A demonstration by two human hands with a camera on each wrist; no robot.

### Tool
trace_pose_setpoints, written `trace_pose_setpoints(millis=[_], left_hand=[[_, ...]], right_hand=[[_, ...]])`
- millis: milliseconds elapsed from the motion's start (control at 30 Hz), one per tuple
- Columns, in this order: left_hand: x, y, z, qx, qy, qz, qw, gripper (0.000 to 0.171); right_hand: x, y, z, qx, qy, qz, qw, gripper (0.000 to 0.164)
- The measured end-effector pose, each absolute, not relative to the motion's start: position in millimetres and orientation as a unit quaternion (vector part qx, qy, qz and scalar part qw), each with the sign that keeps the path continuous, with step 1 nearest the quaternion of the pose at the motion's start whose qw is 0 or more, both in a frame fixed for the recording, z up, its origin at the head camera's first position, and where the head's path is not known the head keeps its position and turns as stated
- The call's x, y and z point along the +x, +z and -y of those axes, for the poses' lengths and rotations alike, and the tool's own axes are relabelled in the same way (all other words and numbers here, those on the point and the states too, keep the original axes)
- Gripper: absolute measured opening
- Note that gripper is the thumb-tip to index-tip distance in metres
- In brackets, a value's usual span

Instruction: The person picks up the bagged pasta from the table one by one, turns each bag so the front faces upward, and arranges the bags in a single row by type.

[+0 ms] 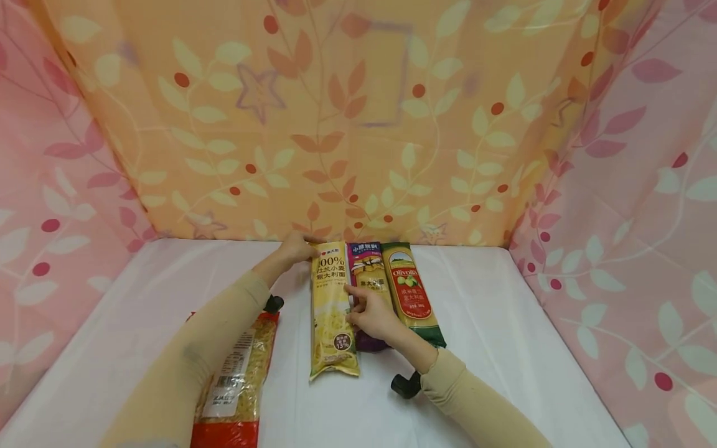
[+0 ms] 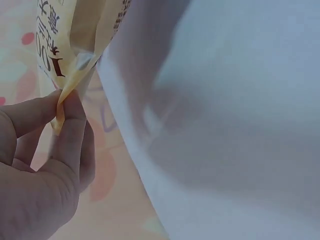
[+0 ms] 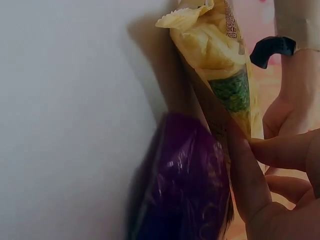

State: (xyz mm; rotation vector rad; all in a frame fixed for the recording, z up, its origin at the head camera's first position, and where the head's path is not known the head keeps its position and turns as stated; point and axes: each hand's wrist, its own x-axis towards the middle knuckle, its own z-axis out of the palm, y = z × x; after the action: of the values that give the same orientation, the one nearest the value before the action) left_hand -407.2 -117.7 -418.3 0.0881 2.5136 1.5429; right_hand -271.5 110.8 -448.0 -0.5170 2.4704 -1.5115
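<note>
With the yellow packet pointing away, your left hand pinches its far corner, your right hand its right edge.

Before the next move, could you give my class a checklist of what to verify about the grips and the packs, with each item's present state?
1. Left grip pinches the top end of the yellow pack: ok.
2. Right grip pinches that pack's side edge: ok.
3. Yellow pack's printed front in view of the head camera: ok.
4. Yellow pack's underside flat on the white cloth: cannot tell, it is hidden.
5. Purple pack in full view from the head: not ok, the right hand covers part.
6. Red-ended pack apart from the yellow one: ok.
</note>
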Motion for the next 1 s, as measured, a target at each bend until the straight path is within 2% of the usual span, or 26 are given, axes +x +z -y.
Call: trace_pose_setpoints(millis=[233, 433, 633, 1000], left_hand=[[-437, -428, 106, 0.027, 0.496, -0.865, 0.068, 0.046], [-449, -444, 102, 0.044, 0.494, -0.865, 0.073, 0.050], [-447, -450, 103, 0.051, 0.477, -0.875, 0.070, 0.048], [-443, -453, 102, 0.029, 0.449, -0.888, 0.098, 0.050]], right_hand=[[-298, -450, -111, -0.174, -0.491, -0.850, 0.086, 0.068], [-307, -453, -110, -0.166, -0.429, -0.885, 0.068, 0.067], [-309, -461, -109, -0.166, -0.397, -0.901, 0.050, 0.063], [-305, -470, -106, -0.213, -0.325, -0.921, -0.001, 0.054]])
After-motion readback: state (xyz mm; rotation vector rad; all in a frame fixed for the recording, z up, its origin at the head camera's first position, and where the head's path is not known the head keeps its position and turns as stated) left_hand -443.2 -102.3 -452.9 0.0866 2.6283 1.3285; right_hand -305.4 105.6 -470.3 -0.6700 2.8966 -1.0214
